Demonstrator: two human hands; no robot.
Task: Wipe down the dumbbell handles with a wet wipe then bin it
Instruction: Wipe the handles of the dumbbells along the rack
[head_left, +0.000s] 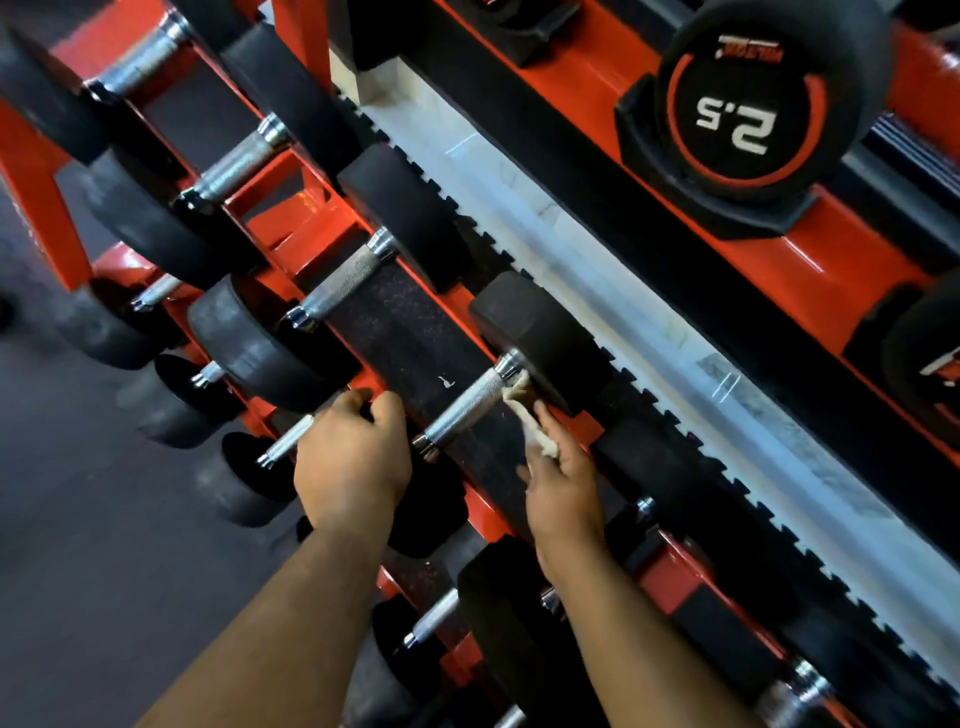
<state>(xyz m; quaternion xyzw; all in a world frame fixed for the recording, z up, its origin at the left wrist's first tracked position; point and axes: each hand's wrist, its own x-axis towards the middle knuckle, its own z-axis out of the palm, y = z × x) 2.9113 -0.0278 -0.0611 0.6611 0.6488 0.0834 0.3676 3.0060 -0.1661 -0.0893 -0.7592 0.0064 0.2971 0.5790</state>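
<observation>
Stage: wiping under way | wipe (524, 421) was pinched in right hand (558, 478), pressed at far end of 1 handle (464, 410) on rack (291, 208) | left hand (353, 457) was curled over near dumbbell head | other handles judged left; no bin seen.

Knurled shiny metal handle (464, 410)

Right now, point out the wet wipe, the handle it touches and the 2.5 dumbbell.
wet wipe (524, 415), head view, on its twisted middle.
knurled handle (465, 411), head view, on its mid-shaft.
2.5 dumbbell (737, 122), head view, on its numbered end face.
</observation>
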